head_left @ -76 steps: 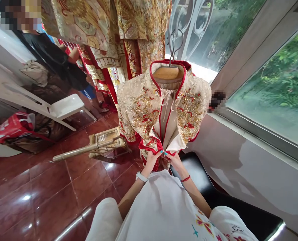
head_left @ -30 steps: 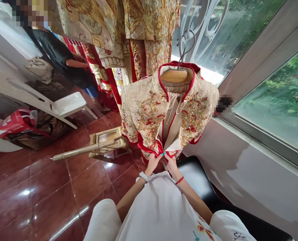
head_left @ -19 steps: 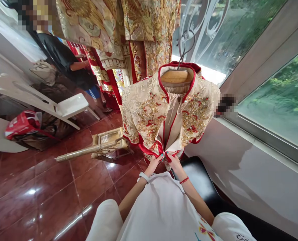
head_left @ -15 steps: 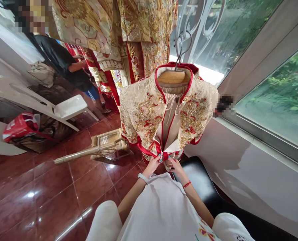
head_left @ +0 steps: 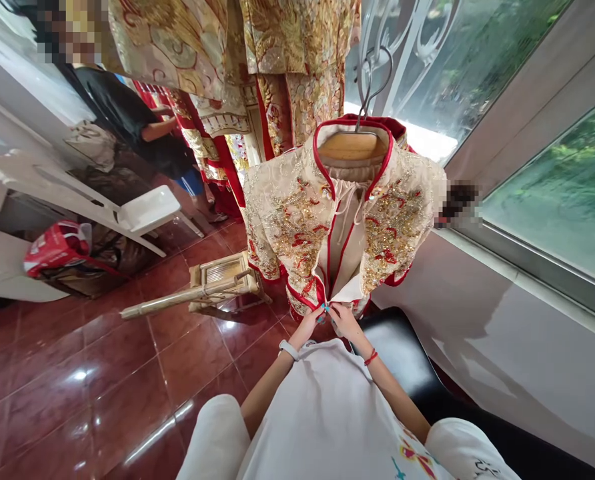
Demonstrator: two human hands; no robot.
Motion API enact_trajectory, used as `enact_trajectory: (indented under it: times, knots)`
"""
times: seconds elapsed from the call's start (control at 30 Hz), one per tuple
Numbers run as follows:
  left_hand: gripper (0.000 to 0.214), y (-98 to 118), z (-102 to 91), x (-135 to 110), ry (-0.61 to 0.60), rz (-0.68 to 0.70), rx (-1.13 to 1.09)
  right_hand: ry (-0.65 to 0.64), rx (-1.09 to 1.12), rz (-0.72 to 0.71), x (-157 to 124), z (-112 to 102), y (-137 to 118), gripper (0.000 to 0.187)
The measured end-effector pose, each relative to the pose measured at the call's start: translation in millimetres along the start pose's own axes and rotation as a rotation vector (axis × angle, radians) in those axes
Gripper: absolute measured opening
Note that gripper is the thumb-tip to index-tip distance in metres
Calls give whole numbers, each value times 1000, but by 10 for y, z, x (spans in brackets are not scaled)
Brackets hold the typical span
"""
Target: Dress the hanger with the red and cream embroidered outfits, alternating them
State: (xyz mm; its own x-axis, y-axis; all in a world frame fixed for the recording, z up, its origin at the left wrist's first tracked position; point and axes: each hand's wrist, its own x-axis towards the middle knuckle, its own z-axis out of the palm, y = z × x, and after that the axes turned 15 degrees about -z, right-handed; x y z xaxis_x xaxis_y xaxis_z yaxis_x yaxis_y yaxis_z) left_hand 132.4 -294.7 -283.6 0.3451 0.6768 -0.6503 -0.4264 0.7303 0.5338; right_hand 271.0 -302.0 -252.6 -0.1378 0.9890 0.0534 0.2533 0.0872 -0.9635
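Note:
A cream jacket (head_left: pixel 292 230) with gold and red beading and red trim hangs in front of me on a wooden hanger (head_left: pixel 352 145). Its front is parted from the collar almost to the hem, and drawstring ties (head_left: pixel 348 197) of a pale lining show inside. At the hem, my left hand (head_left: pixel 308 325) pinches the lower front edge on the left. My right hand (head_left: pixel 345 321) is closed on the opposite edge, its fingertips touching those of the left. Whatever small fastening lies between the fingertips is hidden.
More embroidered garments (head_left: pixel 297 40) hang behind the jacket. A bamboo stool (head_left: pixel 227 280) stands on the tiled floor at left, a black seat (head_left: pixel 397 347) at right beside the wall. A person in a dark top (head_left: pixel 122 120) is near a white chair (head_left: pixel 150 208).
My right hand has moved in against my left, bringing the two front edges together at the hem. The view has shifted slightly.

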Motion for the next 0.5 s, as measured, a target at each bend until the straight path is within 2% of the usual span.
enact_trajectory:
  times: [0.2,0.5]
  knots:
    - [44,1,-19,3,21,-19,42,-93,-112,-28,-51,-33,-104,21]
    - [45,-18,23,-32,5,-27,122,-89,-243,95,14,-72,-176,28]
